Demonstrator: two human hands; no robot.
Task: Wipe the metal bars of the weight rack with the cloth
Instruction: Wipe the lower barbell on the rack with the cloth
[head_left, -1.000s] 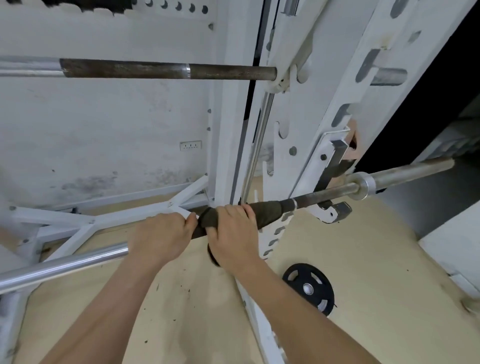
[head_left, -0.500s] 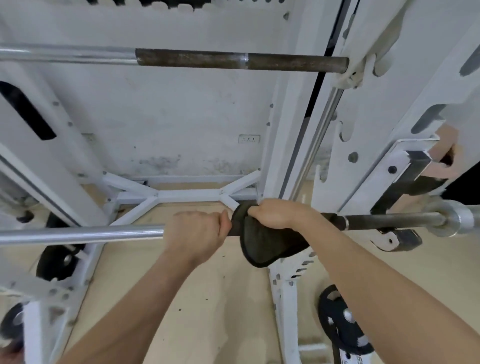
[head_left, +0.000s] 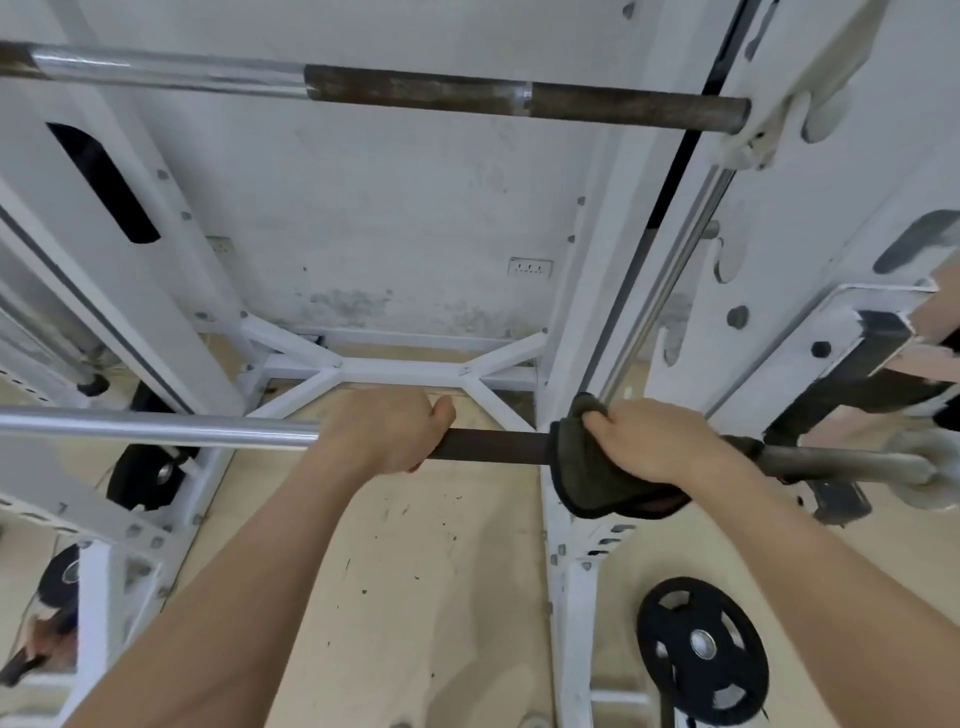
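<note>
A barbell (head_left: 488, 445) lies across the white weight rack (head_left: 576, 332), chrome on its left part and dark and rusty in the middle. My left hand (head_left: 382, 431) grips the bar where chrome meets the dark part. My right hand (head_left: 649, 441) holds a dark cloth (head_left: 587, 483) wrapped over the bar, right of the left hand, with a stretch of bare dark bar between them. The cloth's loose end hangs below the bar. A second bar (head_left: 415, 93) runs higher up, chrome at left and rusty at right.
A black weight plate (head_left: 701, 649) lies on the tan floor at lower right; another plate (head_left: 148, 475) sits on the rack at left. White uprights stand on both sides. A chrome guide rod (head_left: 665, 275) slants up on the right. A wall is close behind.
My right hand has slid the cloth to the right along the bar, opening a gap of bare dark bar beside my left hand. The view has swung left and down.
</note>
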